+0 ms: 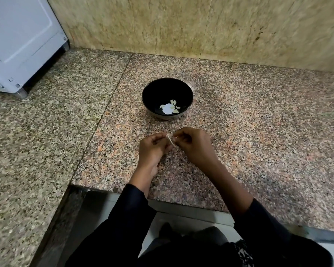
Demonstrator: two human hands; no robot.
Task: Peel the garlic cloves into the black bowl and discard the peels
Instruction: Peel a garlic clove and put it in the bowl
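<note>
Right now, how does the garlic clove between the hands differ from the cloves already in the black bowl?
The garlic clove is pinched between the left hand and right hand, above the counter; the cloves in the bowl lie loose on the floor of the black bowl. A strip of peel hangs from the held clove; the bowl's cloves look bare. All are pale.

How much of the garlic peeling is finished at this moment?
Done: several pale peeled garlic cloves lie in the round black bowl on the speckled granite counter. In hand: the left hand and right hand pull a thin white peel strip off another clove. Left: dropping that clove in and discarding the peel.
</note>
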